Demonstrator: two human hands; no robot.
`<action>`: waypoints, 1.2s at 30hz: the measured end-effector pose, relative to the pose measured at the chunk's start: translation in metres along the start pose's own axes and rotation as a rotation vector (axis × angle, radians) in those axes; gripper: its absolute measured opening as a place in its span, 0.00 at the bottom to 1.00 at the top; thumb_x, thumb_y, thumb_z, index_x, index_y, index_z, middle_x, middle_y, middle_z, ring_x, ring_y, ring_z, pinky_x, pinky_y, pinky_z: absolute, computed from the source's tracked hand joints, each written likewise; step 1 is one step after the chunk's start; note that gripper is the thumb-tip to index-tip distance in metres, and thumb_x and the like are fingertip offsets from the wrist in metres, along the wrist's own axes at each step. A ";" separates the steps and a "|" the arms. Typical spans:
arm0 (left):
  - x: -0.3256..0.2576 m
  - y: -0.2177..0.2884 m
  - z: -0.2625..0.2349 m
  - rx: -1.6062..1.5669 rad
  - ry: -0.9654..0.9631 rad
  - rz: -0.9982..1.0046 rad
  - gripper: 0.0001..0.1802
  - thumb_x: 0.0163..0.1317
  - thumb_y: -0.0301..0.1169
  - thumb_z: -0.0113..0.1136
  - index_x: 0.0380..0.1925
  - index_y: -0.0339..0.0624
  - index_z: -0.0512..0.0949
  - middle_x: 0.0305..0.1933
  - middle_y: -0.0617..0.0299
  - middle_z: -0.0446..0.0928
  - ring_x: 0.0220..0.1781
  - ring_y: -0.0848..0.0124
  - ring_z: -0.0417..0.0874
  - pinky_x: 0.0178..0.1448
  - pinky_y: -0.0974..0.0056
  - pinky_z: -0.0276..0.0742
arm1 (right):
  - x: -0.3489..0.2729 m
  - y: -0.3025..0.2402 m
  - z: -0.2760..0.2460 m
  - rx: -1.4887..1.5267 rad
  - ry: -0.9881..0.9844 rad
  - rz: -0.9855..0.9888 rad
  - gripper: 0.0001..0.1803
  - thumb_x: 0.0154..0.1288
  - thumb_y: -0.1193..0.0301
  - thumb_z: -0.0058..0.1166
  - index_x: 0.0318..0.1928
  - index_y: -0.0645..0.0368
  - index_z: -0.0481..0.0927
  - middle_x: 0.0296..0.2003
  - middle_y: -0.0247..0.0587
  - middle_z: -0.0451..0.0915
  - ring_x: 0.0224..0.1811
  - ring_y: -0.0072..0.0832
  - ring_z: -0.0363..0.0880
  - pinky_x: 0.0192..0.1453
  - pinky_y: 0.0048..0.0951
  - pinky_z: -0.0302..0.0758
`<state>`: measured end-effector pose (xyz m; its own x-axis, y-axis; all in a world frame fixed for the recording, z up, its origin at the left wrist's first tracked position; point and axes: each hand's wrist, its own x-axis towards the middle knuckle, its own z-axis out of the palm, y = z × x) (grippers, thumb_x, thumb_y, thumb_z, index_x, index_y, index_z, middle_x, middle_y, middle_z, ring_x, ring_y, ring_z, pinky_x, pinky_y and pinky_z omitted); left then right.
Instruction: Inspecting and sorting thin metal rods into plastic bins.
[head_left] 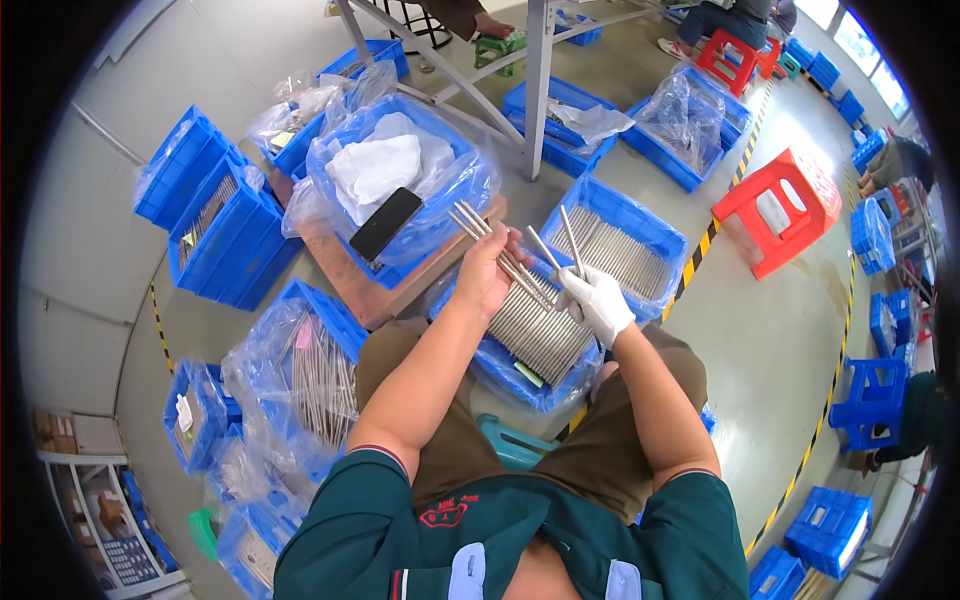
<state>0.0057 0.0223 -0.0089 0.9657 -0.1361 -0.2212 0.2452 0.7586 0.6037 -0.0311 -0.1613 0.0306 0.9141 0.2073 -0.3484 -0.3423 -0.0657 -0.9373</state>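
Observation:
My left hand [486, 270], bare, is closed around several thin metal rods [469, 220] that lie slantwise across the palm. A white glove covers my right hand [600, 306], which grips two metal rods [571, 238] that spread apart in a V. Both hands are over a blue crate [545, 396] in front of my knees. Rows of similar silvery rods [535, 335] lie in it, partly hidden by my hands. Just beyond on the right, a second blue crate [662, 222], lined with clear plastic, holds more rods in a row.
A plastic-lined blue crate [455, 135] on the left carries white cloth [376, 172] and a black phone [385, 224]. Stacked crates [240, 240] and a crate of long rods [325, 375] stand further left. A table leg [537, 95] rises ahead; a red stool [775, 215] is right.

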 end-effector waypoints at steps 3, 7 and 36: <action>0.000 -0.003 0.004 -0.099 -0.038 -0.006 0.16 0.62 0.43 0.57 0.33 0.39 0.75 0.21 0.67 0.68 0.25 0.75 0.71 0.33 0.64 0.71 | -0.002 0.000 0.005 -0.149 -0.047 0.016 0.17 0.64 0.61 0.48 0.40 0.65 0.77 0.19 0.34 0.77 0.18 0.17 0.69 0.25 0.20 0.65; -0.005 -0.009 0.008 -0.090 -0.076 -0.054 0.18 0.62 0.44 0.56 0.34 0.37 0.75 0.20 0.67 0.67 0.25 0.75 0.70 0.32 0.66 0.69 | 0.001 0.003 0.008 -0.117 -0.016 -0.022 0.16 0.65 0.65 0.47 0.44 0.66 0.75 0.19 0.35 0.75 0.13 0.15 0.63 0.18 0.18 0.59; -0.018 -0.029 0.015 0.253 -0.028 -0.256 0.16 0.65 0.43 0.52 0.37 0.40 0.76 0.20 0.73 0.60 0.18 0.81 0.59 0.21 0.74 0.57 | 0.004 0.010 0.004 0.135 -0.017 0.140 0.10 0.62 0.66 0.51 0.30 0.60 0.75 0.18 0.33 0.72 0.12 0.17 0.63 0.15 0.19 0.58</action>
<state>-0.0177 -0.0070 -0.0109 0.8712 -0.3216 -0.3710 0.4898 0.5161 0.7027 -0.0318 -0.1571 0.0200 0.8521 0.2221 -0.4740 -0.4930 0.0361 -0.8693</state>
